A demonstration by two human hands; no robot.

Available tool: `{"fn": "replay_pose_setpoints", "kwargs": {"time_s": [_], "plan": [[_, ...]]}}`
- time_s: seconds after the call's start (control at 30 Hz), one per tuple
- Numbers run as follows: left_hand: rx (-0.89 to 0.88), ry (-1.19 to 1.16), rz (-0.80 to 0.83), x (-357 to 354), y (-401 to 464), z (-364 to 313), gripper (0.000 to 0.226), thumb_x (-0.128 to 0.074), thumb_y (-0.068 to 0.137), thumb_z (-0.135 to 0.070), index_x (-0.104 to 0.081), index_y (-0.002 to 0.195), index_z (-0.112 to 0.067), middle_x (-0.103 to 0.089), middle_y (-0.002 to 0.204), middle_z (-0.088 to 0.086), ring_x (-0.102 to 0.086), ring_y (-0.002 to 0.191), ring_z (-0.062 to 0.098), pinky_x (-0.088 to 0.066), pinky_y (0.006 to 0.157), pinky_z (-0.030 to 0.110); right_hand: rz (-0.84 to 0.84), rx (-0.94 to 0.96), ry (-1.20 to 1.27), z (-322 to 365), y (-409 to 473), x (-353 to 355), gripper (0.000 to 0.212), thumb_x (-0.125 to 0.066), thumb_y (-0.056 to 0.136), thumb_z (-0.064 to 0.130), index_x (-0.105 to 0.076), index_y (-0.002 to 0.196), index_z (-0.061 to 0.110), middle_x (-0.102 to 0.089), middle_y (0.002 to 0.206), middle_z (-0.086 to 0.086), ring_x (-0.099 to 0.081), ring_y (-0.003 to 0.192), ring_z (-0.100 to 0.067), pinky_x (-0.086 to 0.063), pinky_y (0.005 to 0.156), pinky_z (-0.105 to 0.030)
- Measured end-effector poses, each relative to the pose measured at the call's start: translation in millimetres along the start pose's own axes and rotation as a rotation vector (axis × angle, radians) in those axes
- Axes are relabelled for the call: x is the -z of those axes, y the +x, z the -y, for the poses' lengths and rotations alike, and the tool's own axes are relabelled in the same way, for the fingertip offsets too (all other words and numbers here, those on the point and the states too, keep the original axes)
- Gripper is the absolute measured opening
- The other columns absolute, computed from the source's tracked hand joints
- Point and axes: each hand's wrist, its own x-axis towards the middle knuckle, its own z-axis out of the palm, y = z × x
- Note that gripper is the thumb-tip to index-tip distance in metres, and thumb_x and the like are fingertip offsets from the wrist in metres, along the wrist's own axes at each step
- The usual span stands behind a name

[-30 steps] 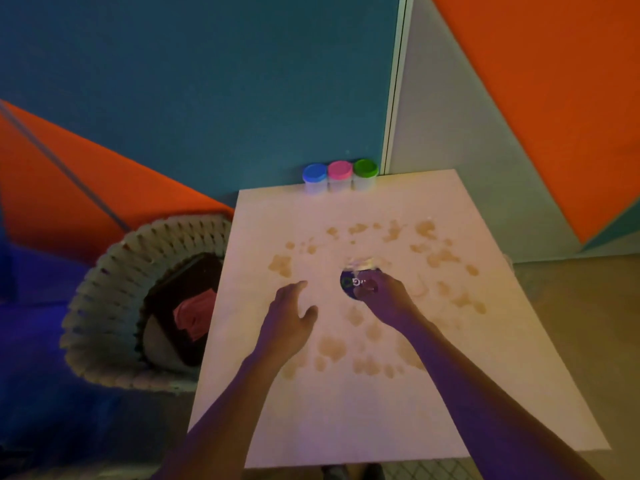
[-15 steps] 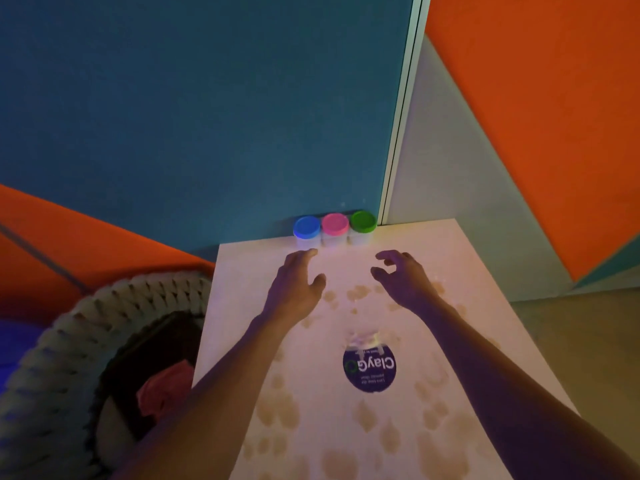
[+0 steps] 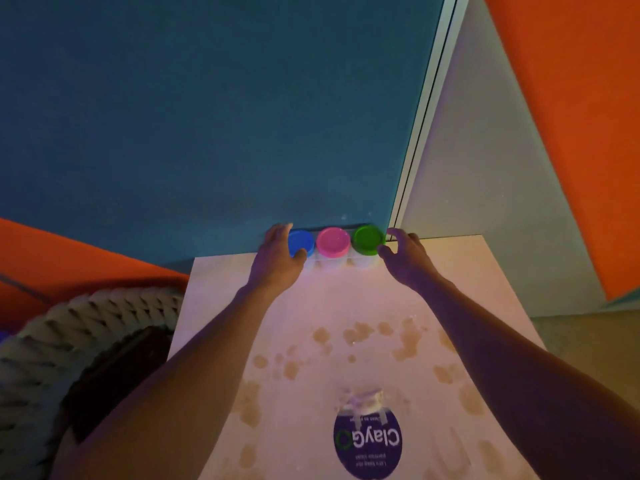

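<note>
1. Right at the far edge of the tabletop [image 3: 346,299], three small tubs stand in a row against the teal wall [image 3: 207,116], touching side by side.
2. From left to right they are the blue-lidded tub [image 3: 302,241], the pink-lidded tub [image 3: 333,241] and the green-lidded tub [image 3: 367,239]. All three stand upright.
3. Each tub has a pale, cloudy body and its lid is pressed on, so what is inside cannot be seen.
4. Both hands are at the ends of the row, with the pink-lidded tub untouched between them.
5. The left hand [image 3: 277,261] grips the blue-lidded tub. Its fingers reach round the far side and its thumb lies over the near edge of the lid.
6. The right hand [image 3: 407,259] curls round the right side of the green-lidded tub. The fingers are at the far edge of the lid and the thumb tip is against the near edge. The grasp looks light, though contact seems made.
7. Nearer the person, a round purple pack [image 3: 367,445] printed "ClayGo" lies flat on the tabletop, well apart from the tubs. A crumpled clear flap [image 3: 363,401] sits at its far end. Whether anything is inside it cannot be told.
8. Brownish blotches [image 3: 356,332] are scattered over the tabletop between the pack and the tubs.
9. Beside the tabletop on the left stands a woven basket [image 3: 69,327] with a thick braided rim. A dark flat thing [image 3: 117,368] lies inside it, too dim to identify.
</note>
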Motion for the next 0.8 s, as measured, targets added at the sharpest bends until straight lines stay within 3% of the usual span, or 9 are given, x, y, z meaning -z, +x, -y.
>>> {"fn": "replay_pose_setpoints", "kwargs": {"time_s": [0.23,0.4,0.63,0.8], "plan": [[0.186,0.047,0.045,-45,47,25,0.057,-0.053,0.100,-0.030,-0.035,0.151,-0.012,-0.036,0.152,0.015,-0.048,0.131,0.038,-0.040,0.105,0.042,0.056,-0.098,0.017,-24,60,-32,0.051,-0.044,0.103,0.030,-0.034,0.148,0.009,-0.041,0.143,-0.023,-0.042,0.131,-0.039,-0.037,0.105,-0.041],[0.292,0.048,0.022,-69,66,41,0.051,-0.045,0.102,-0.035,-0.039,0.146,-0.011,-0.050,0.140,0.021,-0.052,0.124,0.042,-0.043,0.100,0.046,0.056,-0.116,0.032,-35,84,-48,0.045,-0.039,0.104,0.030,-0.042,0.141,0.005,-0.051,0.134,-0.025,-0.048,0.122,-0.040,-0.041,0.096,-0.040],[0.338,-0.041,0.000,-78,72,45,0.054,-0.045,0.102,-0.029,-0.030,0.153,-0.017,-0.052,0.141,0.018,-0.051,0.126,0.040,-0.043,0.102,0.047,-0.017,-0.151,0.098,-36,87,-53,0.037,-0.048,0.096,0.019,-0.054,0.131,0.007,-0.061,0.124,-0.020,-0.055,0.112,-0.039,-0.046,0.088,-0.039],[0.314,-0.102,-0.059,-64,53,41,0.055,-0.050,0.100,-0.032,-0.033,0.151,-0.021,-0.052,0.140,0.016,-0.052,0.126,0.038,-0.043,0.101,0.043,-0.049,-0.144,0.183,-25,71,-40,0.042,-0.055,0.093,0.023,-0.055,0.134,0.011,-0.063,0.120,-0.017,-0.060,0.106,-0.038,-0.052,0.090,-0.049]]}}
